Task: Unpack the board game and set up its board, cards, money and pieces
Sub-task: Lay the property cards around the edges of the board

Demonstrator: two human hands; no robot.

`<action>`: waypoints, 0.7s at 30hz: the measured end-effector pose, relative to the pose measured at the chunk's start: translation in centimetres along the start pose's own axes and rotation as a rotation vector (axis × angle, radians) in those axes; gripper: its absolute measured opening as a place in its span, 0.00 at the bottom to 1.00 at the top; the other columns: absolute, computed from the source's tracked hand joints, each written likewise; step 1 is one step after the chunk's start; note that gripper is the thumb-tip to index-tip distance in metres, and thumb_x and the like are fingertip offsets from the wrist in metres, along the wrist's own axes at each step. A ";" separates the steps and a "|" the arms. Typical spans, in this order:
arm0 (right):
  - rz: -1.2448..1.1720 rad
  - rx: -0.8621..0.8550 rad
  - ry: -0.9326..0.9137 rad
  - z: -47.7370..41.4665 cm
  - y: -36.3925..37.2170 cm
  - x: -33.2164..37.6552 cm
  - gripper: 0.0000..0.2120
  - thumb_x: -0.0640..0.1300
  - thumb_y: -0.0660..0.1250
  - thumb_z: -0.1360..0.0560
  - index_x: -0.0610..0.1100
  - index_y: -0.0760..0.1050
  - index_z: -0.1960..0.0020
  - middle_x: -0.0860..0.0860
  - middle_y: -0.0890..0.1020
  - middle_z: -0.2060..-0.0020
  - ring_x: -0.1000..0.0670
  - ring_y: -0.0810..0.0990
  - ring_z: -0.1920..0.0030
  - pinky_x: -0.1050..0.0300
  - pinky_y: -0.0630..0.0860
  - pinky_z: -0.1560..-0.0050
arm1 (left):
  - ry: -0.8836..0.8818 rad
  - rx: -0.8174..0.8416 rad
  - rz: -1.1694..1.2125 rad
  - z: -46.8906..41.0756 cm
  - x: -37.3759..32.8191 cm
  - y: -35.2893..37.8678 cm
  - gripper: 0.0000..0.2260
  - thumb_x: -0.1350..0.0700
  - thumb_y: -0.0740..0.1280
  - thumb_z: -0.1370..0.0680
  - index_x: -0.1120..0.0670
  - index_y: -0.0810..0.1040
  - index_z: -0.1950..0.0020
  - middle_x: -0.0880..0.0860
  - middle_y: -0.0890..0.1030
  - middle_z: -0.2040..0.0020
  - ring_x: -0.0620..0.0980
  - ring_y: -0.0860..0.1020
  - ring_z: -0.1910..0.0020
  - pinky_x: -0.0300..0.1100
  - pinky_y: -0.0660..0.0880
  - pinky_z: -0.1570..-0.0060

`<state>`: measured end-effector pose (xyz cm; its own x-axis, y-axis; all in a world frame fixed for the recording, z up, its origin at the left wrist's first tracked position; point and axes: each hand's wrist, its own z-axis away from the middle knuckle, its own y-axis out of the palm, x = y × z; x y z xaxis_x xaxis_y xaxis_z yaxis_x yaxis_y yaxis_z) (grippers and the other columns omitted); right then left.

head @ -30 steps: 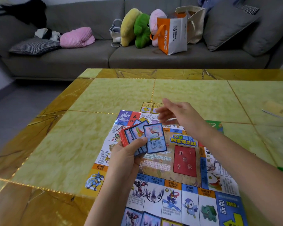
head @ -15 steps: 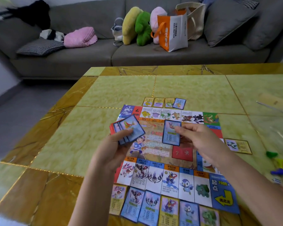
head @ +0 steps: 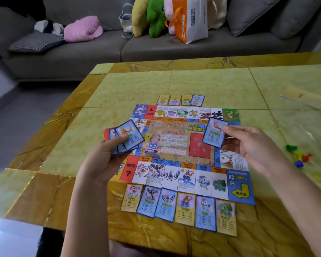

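Note:
The colourful game board (head: 174, 145) lies flat on the yellow marble table (head: 130, 88). My left hand (head: 107, 156) holds a fanned stack of cards (head: 124, 139) over the board's left edge. My right hand (head: 252, 143) pinches a single blue card (head: 214, 134) above the board's right side. Several cards (head: 178, 206) lie in a row along the board's near edge. Another row of cards (head: 180, 100) lies just past the far edge. Small coloured pawns (head: 298, 156) sit on the table to the right of my right hand.
A pale flat packet (head: 304, 98) lies at the table's far right. Behind the table stands a grey sofa (head: 156, 47) with cushions, plush toys and an orange and white bag (head: 191, 19). Grey floor lies to the left.
My right hand drew one blue card from the stack and carried it right, over the board's right side. The view tipped down, showing the near row of cards.

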<state>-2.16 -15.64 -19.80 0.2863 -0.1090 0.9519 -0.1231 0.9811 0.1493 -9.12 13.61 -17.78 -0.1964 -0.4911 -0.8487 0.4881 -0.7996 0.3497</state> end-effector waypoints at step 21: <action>-0.016 -0.217 -0.007 2.3 -8.9 0.1 0.05 0.35 0.62 0.22 0.37 0.77 0.54 0.47 0.85 0.67 0.53 0.82 0.68 0.64 0.78 0.70 | -0.091 0.245 -0.288 1.3 6.9 6.7 0.10 0.66 0.70 0.32 0.61 0.76 0.52 0.56 0.85 0.60 0.53 0.84 0.58 0.46 0.81 0.54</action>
<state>-3.20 -24.73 -20.37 0.2798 -0.1255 0.9518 0.0888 0.9906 0.1045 -8.32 4.37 -20.77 -0.3755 -0.2543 -0.8912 0.1868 -0.9627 0.1960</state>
